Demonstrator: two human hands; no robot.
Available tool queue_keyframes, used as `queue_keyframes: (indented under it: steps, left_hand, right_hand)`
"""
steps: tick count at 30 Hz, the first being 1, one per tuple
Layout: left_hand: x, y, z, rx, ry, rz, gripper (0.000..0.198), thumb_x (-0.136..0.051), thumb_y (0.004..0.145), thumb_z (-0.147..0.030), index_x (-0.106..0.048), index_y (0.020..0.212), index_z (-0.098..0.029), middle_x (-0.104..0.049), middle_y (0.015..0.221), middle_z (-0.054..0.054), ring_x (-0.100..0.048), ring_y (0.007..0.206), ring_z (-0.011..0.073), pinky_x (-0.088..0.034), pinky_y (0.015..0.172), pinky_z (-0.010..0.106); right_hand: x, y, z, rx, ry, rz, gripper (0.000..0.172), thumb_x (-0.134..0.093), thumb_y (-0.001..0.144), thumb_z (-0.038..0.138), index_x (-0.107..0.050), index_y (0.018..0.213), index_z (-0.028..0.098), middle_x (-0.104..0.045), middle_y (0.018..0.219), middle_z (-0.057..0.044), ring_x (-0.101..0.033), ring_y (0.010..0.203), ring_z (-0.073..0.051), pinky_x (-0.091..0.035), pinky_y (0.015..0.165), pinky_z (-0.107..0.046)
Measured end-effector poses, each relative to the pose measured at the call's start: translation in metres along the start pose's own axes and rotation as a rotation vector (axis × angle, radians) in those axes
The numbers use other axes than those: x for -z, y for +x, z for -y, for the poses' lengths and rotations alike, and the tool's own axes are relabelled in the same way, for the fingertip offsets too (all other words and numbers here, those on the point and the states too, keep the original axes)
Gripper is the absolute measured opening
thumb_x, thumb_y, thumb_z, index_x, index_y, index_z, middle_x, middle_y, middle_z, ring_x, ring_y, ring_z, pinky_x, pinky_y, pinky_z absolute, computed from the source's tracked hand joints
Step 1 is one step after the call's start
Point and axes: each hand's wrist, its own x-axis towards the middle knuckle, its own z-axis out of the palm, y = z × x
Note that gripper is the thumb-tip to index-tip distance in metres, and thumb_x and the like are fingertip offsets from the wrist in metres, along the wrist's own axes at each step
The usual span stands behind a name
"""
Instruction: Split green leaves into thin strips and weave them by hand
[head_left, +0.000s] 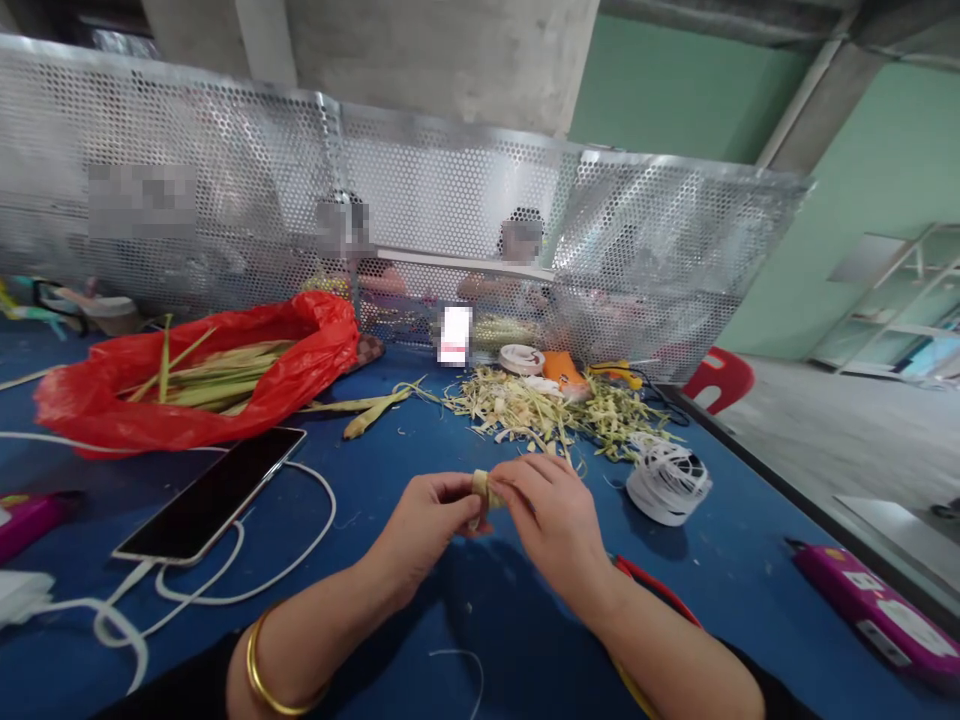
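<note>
A small pale yellow-green ring of plant leaf strip (481, 484) is held between both hands above the blue table. Fingers and thumb of my left hand (420, 528) close around its left side. From the right, my right hand (553, 515) pinches the strip with its fingertips pressed together. Much of the ring is covered by the fingers. Just beyond the hands lies a heap of cut leaf scraps (506, 408). Red tool handles (656, 588) show partly under my right forearm.
A red plastic bag (90, 395) of long leaf strips stands left, near a phone (214, 495) with a looped white cable (326, 510). To the right are a roll of white strap (667, 485) and a purple package (874, 605). Behind a perforated metal screen (442, 170) sit other people.
</note>
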Motion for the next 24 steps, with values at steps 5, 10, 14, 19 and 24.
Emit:
queue_keyframes:
  steps: [5,10,14,19,24]
  left_hand:
    - [-0.002,-0.003,0.000,0.090,-0.051,0.038,0.027,-0.073,0.064,-0.036,-0.072,0.079,-0.014,-0.064,0.064,0.002,-0.061,0.060,0.0150,-0.049,0.064,0.028]
    - [-0.002,0.000,0.007,0.101,-0.024,0.007,0.034,-0.077,0.060,-0.035,-0.073,0.087,-0.014,-0.070,0.075,0.005,-0.064,0.065,0.0166,-0.050,0.069,0.029]
    - [0.001,0.004,0.008,0.143,-0.020,-0.075,0.030,-0.076,0.061,-0.032,-0.074,0.085,-0.016,-0.070,0.072,0.004,-0.065,0.061,0.0166,-0.049,0.062,0.028]
    - [0.007,0.008,0.007,0.183,-0.081,-0.122,0.029,-0.076,0.062,-0.033,-0.073,0.084,-0.015,-0.071,0.077,0.007,-0.065,0.062,0.0153,-0.048,0.062,0.027]
    - [0.009,0.009,0.011,0.177,-0.184,-0.104,0.030,-0.077,0.061,-0.032,-0.072,0.085,-0.014,-0.070,0.081,0.007,-0.062,0.061,0.0119,-0.041,0.052,0.020]
  right_hand:
    - [-0.006,-0.002,-0.005,-0.258,0.163,0.034,0.013,-0.053,0.084,0.017,-0.063,0.078,0.021,-0.062,0.072,0.001,-0.058,0.065,-0.013,-0.043,0.059,-0.022]
    - [-0.010,-0.001,-0.003,-0.367,0.236,0.060,0.011,-0.054,0.080,0.017,-0.063,0.074,0.021,-0.063,0.068,0.001,-0.057,0.057,-0.013,-0.042,0.052,-0.022]
    - [-0.011,-0.002,-0.004,-0.463,0.327,0.068,0.013,-0.056,0.081,0.023,-0.060,0.093,0.021,-0.066,0.070,0.002,-0.062,0.059,-0.014,-0.045,0.055,-0.024]
    - [-0.008,-0.001,-0.005,-0.248,0.147,-0.010,0.023,-0.064,0.079,0.021,-0.056,0.101,0.022,-0.071,0.077,0.001,-0.064,0.081,-0.020,-0.043,0.079,-0.034]
    - [-0.005,-0.004,0.004,0.093,-0.081,-0.022,0.007,-0.055,0.086,0.017,-0.060,0.089,0.020,-0.069,0.075,-0.002,-0.060,0.075,-0.019,-0.037,0.073,-0.033]
